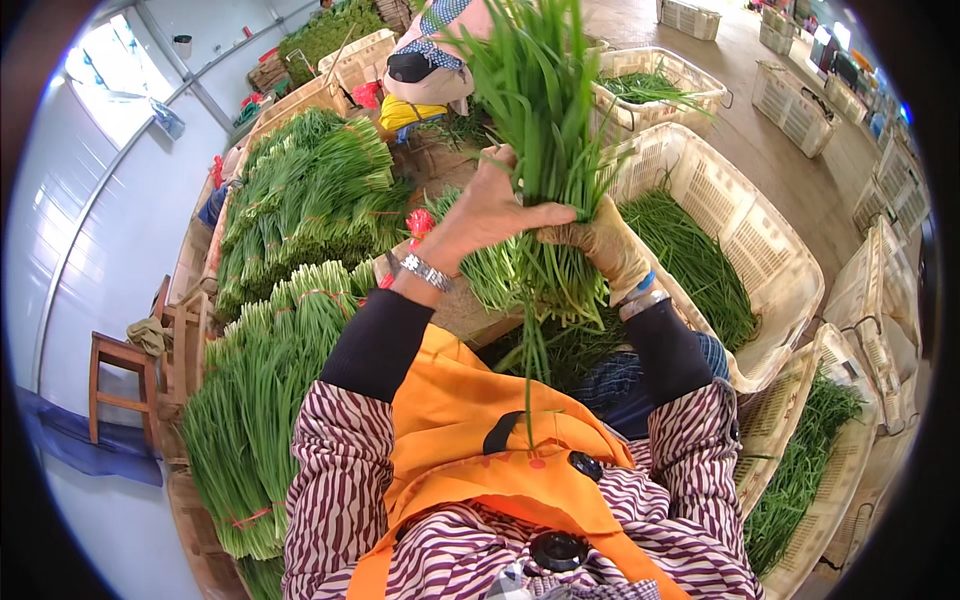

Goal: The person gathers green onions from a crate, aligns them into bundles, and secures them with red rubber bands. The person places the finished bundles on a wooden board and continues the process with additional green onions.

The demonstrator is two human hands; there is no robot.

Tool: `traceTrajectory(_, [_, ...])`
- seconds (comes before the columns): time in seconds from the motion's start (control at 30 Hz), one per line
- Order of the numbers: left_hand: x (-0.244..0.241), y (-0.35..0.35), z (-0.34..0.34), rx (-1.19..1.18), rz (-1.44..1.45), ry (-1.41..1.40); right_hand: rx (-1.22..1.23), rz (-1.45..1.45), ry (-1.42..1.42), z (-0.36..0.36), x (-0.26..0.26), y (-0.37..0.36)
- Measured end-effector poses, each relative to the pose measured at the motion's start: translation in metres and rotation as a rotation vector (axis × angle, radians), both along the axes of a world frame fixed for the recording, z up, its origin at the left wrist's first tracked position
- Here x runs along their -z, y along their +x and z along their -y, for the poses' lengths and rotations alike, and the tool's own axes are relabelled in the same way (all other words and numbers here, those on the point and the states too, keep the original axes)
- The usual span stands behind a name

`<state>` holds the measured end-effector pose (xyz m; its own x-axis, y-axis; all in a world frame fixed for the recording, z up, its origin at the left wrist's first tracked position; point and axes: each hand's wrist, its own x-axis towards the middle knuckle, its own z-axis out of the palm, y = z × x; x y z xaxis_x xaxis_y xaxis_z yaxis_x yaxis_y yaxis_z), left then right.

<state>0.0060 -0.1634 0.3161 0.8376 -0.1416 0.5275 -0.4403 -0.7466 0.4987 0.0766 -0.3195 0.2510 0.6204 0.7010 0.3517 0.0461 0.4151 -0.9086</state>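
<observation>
A thick bunch of green garlic chives (536, 127) stands upright in front of me, leaves up and pale stem ends down. My left hand (491, 202), bare with a metal watch at the wrist, presses around its left side with the thumb across the front. In a tan work glove, my right hand (604, 244) grips the bunch from the right, lower down. A few long strands (531, 367) dangle below it over my orange apron (457, 390). Behind the bunch, loose chives (487, 274) lie on a brown board (469, 307).
Tied chive bundles (307, 187) are stacked at left, with more bundles (262, 405) nearer me. A plastic crate (757, 225) at right holds loose chives (690, 255); another crate (806, 465) sits nearer. A co-worker (431, 71) bends ahead. A wooden stool (124, 352) stands far left.
</observation>
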Motion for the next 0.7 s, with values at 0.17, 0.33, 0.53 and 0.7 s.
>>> traceTrajectory(0.17, [0.024,0.009,-0.006,0.321,-0.376,-0.724,-0.122,-0.003,-0.013,-0.01,-0.011,-0.007])
traceTrajectory(0.33, [0.038,0.004,-0.014,0.209,-0.402,-1.113,-0.301,-0.003,-0.08,-0.01,0.037,-0.006])
traceTrajectory(0.53, [0.047,0.001,-0.087,-0.07,-0.389,-1.475,-0.246,-0.078,-0.324,0.033,0.102,-0.039])
traceTrajectory(0.7, [0.069,-0.009,-0.137,-0.235,-0.202,-1.712,-0.007,-0.343,-0.334,0.05,0.126,-0.052])
